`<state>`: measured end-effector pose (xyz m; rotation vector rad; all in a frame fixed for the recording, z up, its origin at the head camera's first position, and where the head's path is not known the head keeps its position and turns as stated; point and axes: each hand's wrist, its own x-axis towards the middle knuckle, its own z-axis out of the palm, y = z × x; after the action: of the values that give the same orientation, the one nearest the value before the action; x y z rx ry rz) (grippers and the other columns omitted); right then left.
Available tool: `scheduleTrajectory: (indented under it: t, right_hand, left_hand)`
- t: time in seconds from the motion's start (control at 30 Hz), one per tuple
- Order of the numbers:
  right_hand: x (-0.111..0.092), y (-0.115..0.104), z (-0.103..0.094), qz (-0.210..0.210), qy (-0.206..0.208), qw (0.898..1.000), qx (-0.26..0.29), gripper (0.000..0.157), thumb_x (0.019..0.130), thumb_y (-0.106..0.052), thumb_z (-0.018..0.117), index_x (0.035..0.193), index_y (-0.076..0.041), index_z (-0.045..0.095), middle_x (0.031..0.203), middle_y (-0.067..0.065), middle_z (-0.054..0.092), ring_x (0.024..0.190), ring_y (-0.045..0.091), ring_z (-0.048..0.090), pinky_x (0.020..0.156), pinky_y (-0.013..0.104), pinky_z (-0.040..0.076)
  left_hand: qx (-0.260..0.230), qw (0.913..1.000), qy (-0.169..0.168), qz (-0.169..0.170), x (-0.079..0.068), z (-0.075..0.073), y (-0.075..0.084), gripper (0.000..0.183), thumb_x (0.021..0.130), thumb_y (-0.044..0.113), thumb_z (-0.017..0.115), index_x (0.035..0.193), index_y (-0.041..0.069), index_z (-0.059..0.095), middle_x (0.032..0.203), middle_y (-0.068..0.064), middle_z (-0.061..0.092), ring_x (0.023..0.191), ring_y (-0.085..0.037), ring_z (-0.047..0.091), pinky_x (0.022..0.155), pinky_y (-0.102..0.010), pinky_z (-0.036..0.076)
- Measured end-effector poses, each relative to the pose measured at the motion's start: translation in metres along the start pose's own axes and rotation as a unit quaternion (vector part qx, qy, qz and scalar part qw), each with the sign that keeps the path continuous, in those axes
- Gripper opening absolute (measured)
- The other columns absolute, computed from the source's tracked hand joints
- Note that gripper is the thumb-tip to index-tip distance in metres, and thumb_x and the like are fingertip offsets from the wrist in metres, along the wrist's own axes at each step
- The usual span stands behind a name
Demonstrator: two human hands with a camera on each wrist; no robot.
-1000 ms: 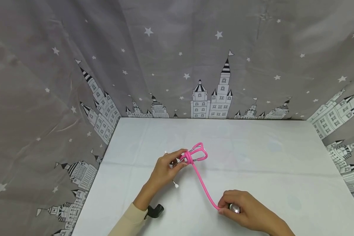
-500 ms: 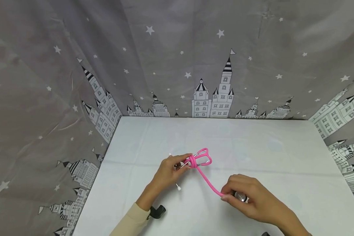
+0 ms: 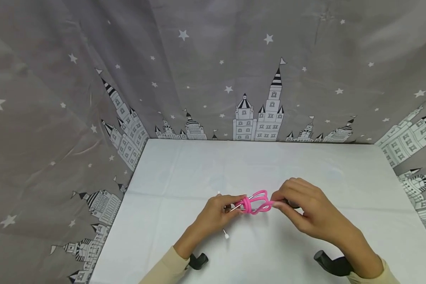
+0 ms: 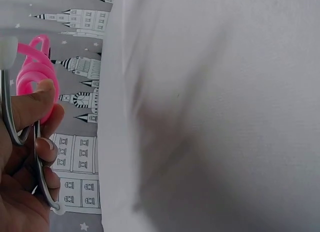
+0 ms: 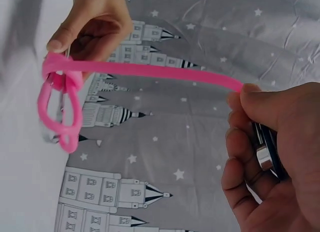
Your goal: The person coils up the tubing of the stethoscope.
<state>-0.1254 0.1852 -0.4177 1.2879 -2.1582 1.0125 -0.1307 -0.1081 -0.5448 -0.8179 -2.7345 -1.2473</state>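
A stethoscope with pink tubing (image 3: 247, 205) is held above the table between both hands, its tube wound round the metal ear tubes in a coil with loops beyond. My left hand (image 3: 213, 215) grips the metal part beside the coil, thumb on one side and fingers on the other. One white ear tip (image 3: 227, 236) sticks out below that hand. My right hand (image 3: 312, 209) pinches the free stretch of tube (image 5: 150, 69), which runs across from the coil in the right wrist view. Within its palm lies the chest piece (image 5: 266, 157), partly hidden by the fingers.
The white table (image 3: 184, 165) spreads beneath both hands. Behind and beside it hangs a grey curtain (image 3: 198, 47) printed with castles and stars. Black camera mounts (image 3: 331, 264) sit at both wrists, below the sleeves.
My right hand has risen away from the near side, bringing the tube end level with the coil. My left hand has shifted slightly right and nearer, still gripping the stethoscope.
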Motion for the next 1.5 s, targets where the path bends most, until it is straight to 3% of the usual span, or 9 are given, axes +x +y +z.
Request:
scheduleTrajectory:
  t: [0.13,0.23,0.43,0.53,0.67,0.77,0.87,1.23,1.5]
  right_hand:
    - [0.005,0.003,0.002,0.002,-0.02,1.0,-0.015,0.02,0.111,-0.029,0.062,0.106,-0.015,0.075,0.095,-0.013,0.066,0.086,0.001,0.052,0.08,0.014,0.041]
    - [0.008,0.01,0.003,0.028,-0.038,0.998,-0.031,0.025,0.111,-0.034,0.059,0.105,-0.016,0.075,0.095,-0.012,0.067,0.086,0.001,0.052,0.078,0.013,0.041]
    - [0.004,0.038,0.011,0.062,-0.044,0.996,-0.04,0.03,0.111,-0.042,0.057,0.104,-0.017,0.074,0.091,-0.011,0.064,0.085,0.001,0.051,0.077,0.015,0.041]
    - [-0.002,0.05,0.016,0.069,-0.043,0.996,-0.036,0.028,0.11,-0.041,0.06,0.104,-0.017,0.074,0.09,-0.012,0.063,0.085,-0.001,0.05,0.075,0.013,0.041]
    - [-0.011,0.063,0.021,0.092,-0.047,0.994,-0.033,0.004,0.102,-0.021,0.075,0.104,-0.018,0.073,0.09,-0.013,0.062,0.084,-0.002,0.05,0.073,0.013,0.041]
    - [-0.018,0.071,0.023,0.117,-0.054,0.991,-0.031,0.019,0.092,-0.006,0.083,0.103,-0.018,0.073,0.09,-0.014,0.061,0.082,-0.002,0.049,0.072,0.012,0.041]
    - [-0.026,0.077,0.026,0.143,-0.065,0.987,-0.029,0.022,0.09,-0.005,0.085,0.102,-0.018,0.073,0.089,-0.014,0.061,0.08,-0.002,0.049,0.072,0.013,0.043]
    - [-0.064,0.093,0.044,0.206,-0.106,0.973,-0.012,0.014,0.096,-0.011,0.081,0.102,-0.022,0.075,0.09,-0.016,0.064,0.079,-0.002,0.05,0.069,0.022,0.048]
    - [-0.081,0.091,0.062,0.259,-0.148,0.954,0.023,0.01,0.099,-0.02,0.08,0.102,-0.028,0.074,0.095,-0.019,0.069,0.086,-0.003,0.055,0.076,0.024,0.052]
  left_hand:
    - [-0.002,0.9999,-0.013,-0.01,0.0,0.003,0.004,0.046,0.093,0.025,0.086,0.137,0.023,0.076,0.096,0.007,0.08,0.07,-0.005,0.054,0.066,-0.017,0.046]
    - [-0.008,0.999,-0.043,-0.008,-0.002,0.004,0.007,0.047,0.092,0.022,0.087,0.137,0.026,0.076,0.097,0.01,0.081,0.071,-0.003,0.054,0.08,-0.027,0.055]
    - [-0.023,0.992,-0.117,0.04,-0.004,0.011,0.016,0.048,0.093,0.025,0.086,0.139,0.028,0.074,0.086,0.014,0.073,0.069,0.004,0.043,0.104,-0.048,0.054]
    - [-0.023,0.9888,-0.136,0.056,-0.005,0.012,0.022,0.049,0.093,0.029,0.086,0.14,0.028,0.073,0.095,0.015,0.078,0.068,0.007,0.04,0.106,-0.047,0.053]
    - [-0.024,0.988,-0.138,0.066,-0.006,0.012,0.026,0.051,0.09,0.027,0.088,0.139,0.027,0.074,0.101,0.013,0.081,0.068,0.007,0.043,0.096,-0.035,0.052]
    - [-0.036,0.9865,-0.138,0.08,-0.006,0.013,0.028,0.053,0.088,0.024,0.089,0.139,0.025,0.074,0.098,0.013,0.081,0.069,0.005,0.047,0.084,-0.024,0.046]
    - [-0.054,0.9838,-0.145,0.091,-0.006,0.013,0.032,0.054,0.088,0.022,0.09,0.139,0.024,0.074,0.097,0.012,0.081,0.07,0.002,0.05,0.082,-0.021,0.039]
    - [-0.086,0.9829,-0.149,0.067,-0.01,0.013,0.04,0.052,0.09,0.024,0.088,0.14,0.027,0.073,0.093,0.013,0.078,0.073,0.007,0.046,0.112,-0.044,0.048]
    - [-0.082,0.9839,-0.115,0.109,-0.01,0.015,0.041,0.049,0.089,0.025,0.089,0.137,0.021,0.076,0.098,0.011,0.082,0.071,0.01,0.048,0.082,-0.016,0.035]
